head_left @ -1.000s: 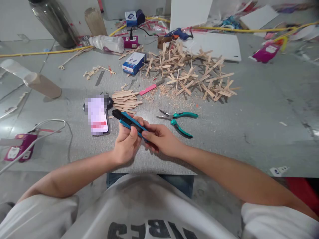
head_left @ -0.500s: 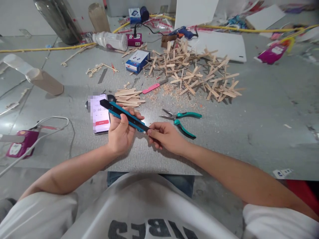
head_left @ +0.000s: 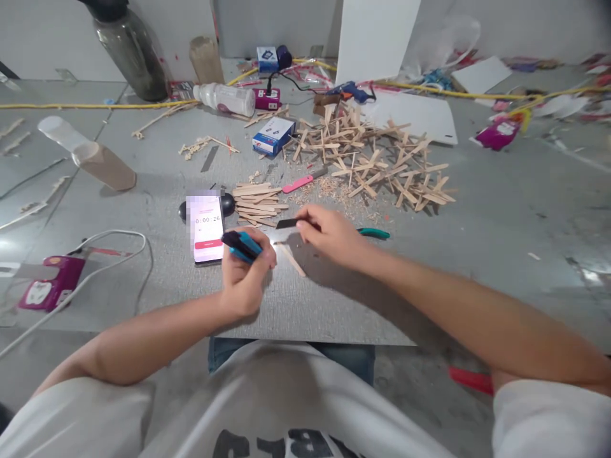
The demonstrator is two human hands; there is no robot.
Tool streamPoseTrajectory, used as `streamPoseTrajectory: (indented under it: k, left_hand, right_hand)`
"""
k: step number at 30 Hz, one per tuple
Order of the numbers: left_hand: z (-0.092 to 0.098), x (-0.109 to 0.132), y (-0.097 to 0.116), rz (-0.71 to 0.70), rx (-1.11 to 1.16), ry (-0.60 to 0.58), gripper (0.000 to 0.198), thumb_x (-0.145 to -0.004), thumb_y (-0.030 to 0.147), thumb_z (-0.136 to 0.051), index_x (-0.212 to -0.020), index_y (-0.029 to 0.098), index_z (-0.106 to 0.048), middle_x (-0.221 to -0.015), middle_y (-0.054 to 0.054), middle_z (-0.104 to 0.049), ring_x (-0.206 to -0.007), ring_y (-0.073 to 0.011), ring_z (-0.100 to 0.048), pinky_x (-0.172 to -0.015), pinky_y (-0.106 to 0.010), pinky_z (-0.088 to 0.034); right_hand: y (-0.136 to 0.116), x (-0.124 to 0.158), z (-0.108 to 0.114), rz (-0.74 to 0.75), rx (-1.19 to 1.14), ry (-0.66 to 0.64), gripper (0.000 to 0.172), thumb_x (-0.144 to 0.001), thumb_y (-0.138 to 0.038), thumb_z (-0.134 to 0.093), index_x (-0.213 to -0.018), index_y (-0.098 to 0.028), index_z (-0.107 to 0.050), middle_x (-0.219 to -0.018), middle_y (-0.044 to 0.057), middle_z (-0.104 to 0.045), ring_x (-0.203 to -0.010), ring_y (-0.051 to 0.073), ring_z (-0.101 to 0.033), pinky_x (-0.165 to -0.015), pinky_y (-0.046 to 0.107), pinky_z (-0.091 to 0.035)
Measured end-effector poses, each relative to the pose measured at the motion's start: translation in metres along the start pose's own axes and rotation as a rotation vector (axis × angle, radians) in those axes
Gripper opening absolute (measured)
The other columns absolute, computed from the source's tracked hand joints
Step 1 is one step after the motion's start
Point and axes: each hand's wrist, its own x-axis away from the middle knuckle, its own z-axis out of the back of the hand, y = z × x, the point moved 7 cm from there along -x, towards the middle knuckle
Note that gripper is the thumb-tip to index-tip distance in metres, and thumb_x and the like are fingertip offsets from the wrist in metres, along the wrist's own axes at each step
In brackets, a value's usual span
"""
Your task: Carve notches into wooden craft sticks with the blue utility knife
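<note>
My left hand [head_left: 245, 273] is closed round a blue-and-black utility knife [head_left: 242, 246], just right of the phone [head_left: 208, 229] with a running timer. My right hand [head_left: 329, 234] pinches a dark, flat knife blade [head_left: 287, 223], held apart from the knife and pointing left. On the table between the hands lies a thin wooden stick [head_left: 292, 261]. Green-handled pliers [head_left: 375, 233] lie mostly hidden behind my right hand and forearm. A stack of flat wooden sticks [head_left: 258, 202] sits beyond my hands.
Farther back are a pink-handled blade [head_left: 298, 184], a blue-and-white box [head_left: 273, 136] and a large heap of crossed wooden sticks [head_left: 372, 159]. A plastic bottle [head_left: 226, 99] lies behind them. A white cable [head_left: 138, 235] and purple power strip [head_left: 52, 280] are at the left.
My right hand has drawn away from the knife's end, up and forward, with the dark blade. The knife in my left hand has turned. The pliers have become mostly covered.
</note>
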Motion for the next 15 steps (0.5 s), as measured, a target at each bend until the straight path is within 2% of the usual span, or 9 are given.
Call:
streamPoseTrajectory:
  k: [4,7,9,11,13,15]
  left_hand:
    - [-0.002,0.009,-0.021,0.157,-0.071,-0.135,0.022,-0.096,0.033,-0.076,-0.099,0.024,-0.057,-0.084,0.002,-0.056,-0.068,-0.0119,-0.052,-0.066,-0.029,-0.045]
    - [0.003,0.007,-0.032,0.213,-0.089,-0.111,0.019,-0.096,0.029,-0.073,-0.097,0.023,-0.054,-0.085,0.003,-0.055,-0.070,-0.0114,-0.050,-0.068,-0.029,-0.044]
    - [0.005,0.004,-0.033,0.196,-0.096,-0.091,0.019,-0.097,0.029,-0.071,-0.097,0.023,-0.053,-0.087,0.002,-0.055,-0.072,-0.0113,-0.049,-0.070,-0.028,-0.045]
    - [0.006,0.002,-0.035,0.204,-0.090,-0.083,0.018,-0.099,0.030,-0.069,-0.099,0.023,-0.052,-0.089,0.002,-0.055,-0.073,-0.0115,-0.048,-0.071,-0.028,-0.044]
    - [0.007,0.003,-0.040,0.256,-0.088,-0.090,0.018,-0.099,0.032,-0.068,-0.102,0.023,-0.052,-0.090,0.001,-0.055,-0.073,-0.0121,-0.048,-0.070,-0.029,-0.043]
    - [0.008,0.004,-0.042,0.282,-0.105,-0.107,0.019,-0.099,0.034,-0.068,-0.102,0.023,-0.052,-0.089,0.001,-0.054,-0.073,-0.0128,-0.047,-0.069,-0.029,-0.042]
  right_hand:
    - [-0.011,-0.099,0.023,0.094,0.350,0.106,0.018,-0.099,-0.025,-0.056,-0.114,-0.019,-0.063,-0.096,0.012,-0.072,-0.089,0.031,-0.063,-0.084,0.043,-0.046]
    - [-0.012,-0.180,0.024,0.106,0.555,0.111,0.025,-0.100,-0.019,-0.055,-0.123,-0.014,-0.063,-0.108,0.018,-0.073,-0.100,0.034,-0.065,-0.092,0.045,-0.048]
    - [-0.013,-0.225,0.020,0.109,0.665,0.106,0.025,-0.103,-0.019,-0.052,-0.125,-0.012,-0.062,-0.117,0.018,-0.073,-0.106,0.030,-0.066,-0.097,0.042,-0.047]
    - [-0.014,-0.261,0.018,0.135,0.714,0.138,0.028,-0.110,-0.021,-0.042,-0.128,-0.011,-0.061,-0.124,0.017,-0.071,-0.113,0.024,-0.066,-0.103,0.038,-0.043]
    - [-0.012,-0.290,0.018,0.132,0.719,0.165,0.027,-0.109,-0.020,-0.044,-0.128,-0.012,-0.062,-0.123,0.019,-0.072,-0.110,0.028,-0.066,-0.101,0.043,-0.046]
    - [-0.008,-0.313,0.020,0.118,0.721,0.197,0.018,-0.106,-0.023,-0.055,-0.118,-0.017,-0.067,-0.115,0.018,-0.073,-0.104,0.030,-0.066,-0.095,0.046,-0.048]
